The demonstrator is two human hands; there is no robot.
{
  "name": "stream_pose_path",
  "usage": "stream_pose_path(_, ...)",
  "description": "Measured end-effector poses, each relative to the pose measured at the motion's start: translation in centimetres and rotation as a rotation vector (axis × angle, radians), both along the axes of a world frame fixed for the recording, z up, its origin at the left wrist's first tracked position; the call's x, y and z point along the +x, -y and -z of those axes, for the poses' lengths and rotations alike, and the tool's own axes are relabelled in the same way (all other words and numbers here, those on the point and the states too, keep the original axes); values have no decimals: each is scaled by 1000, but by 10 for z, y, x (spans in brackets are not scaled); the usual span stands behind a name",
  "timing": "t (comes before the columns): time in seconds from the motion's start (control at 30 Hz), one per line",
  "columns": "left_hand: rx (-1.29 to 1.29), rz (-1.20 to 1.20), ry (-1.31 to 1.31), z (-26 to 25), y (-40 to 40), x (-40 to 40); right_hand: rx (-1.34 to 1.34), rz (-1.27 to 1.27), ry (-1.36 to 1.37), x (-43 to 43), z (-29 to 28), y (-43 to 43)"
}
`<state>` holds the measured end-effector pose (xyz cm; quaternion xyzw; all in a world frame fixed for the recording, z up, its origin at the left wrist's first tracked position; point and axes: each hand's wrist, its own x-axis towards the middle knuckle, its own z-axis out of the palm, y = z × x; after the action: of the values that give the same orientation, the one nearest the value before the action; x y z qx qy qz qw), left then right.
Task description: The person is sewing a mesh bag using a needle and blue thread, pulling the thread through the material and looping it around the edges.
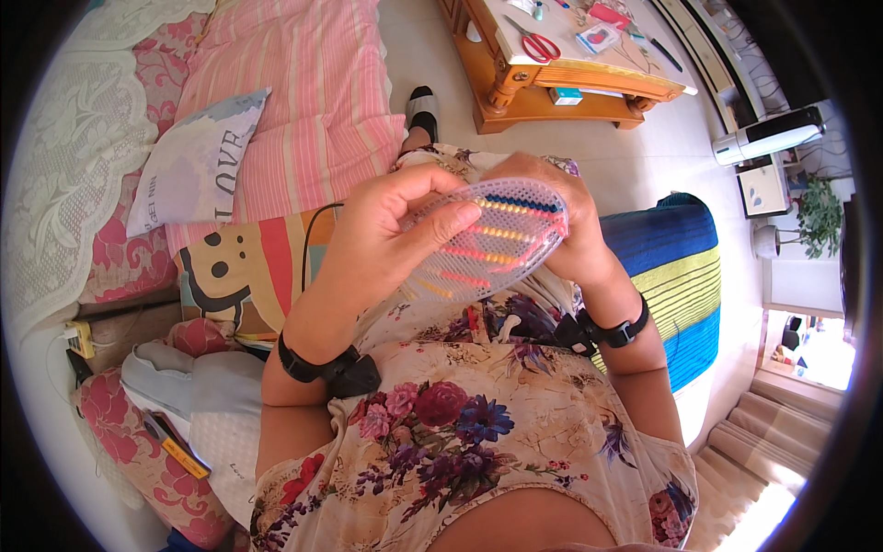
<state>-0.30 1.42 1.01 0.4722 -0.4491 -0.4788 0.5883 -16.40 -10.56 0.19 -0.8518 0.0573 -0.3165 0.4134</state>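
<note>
An oval sheet of clear plastic mesh canvas [498,243] is held tilted above my lap. Slanted rows of dark blue, yellow and pink yarn stitches cross it. Pink yarn also runs along its right side. My left hand [393,231] grips the left edge, thumb on the stitched face and the other fingers partly behind. At the right edge, my right hand [579,217] is bent behind the mesh. Its fingertips are hidden by the canvas, so whether they pinch the rim, the yarn or a needle cannot be told.
Ahead stands a wooden coffee table [503,74] with red-handled scissors [540,47] and a clear package [599,37] on it. A sofa with pink striped cover [310,90] and a cushion [200,162] lies left. A striped covered stool [666,269] stands right.
</note>
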Motion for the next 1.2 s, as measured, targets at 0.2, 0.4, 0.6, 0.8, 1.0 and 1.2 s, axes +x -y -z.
stream_pose_path(0.2,11,43,66,0,-1,2,138,-160,-68,4,-2,16)
stream_pose_path(0.4,9,2,163,3,-1,2,577,-358,-58,9,5,20)
stream_pose_path(0.6,55,34,244,5,1,7,947,-285,-36,8,-11,19)
stream_pose_path(0.8,5,-47,447,12,7,12,-226,-54,-102,16,-25,4)
stream_pose_path(1.0,17,-210,567,24,15,23,-685,123,184,30,-28,-3)
stream_pose_path(1.2,9,-775,1084,39,8,94,669,-168,25,-53,-42,-10)
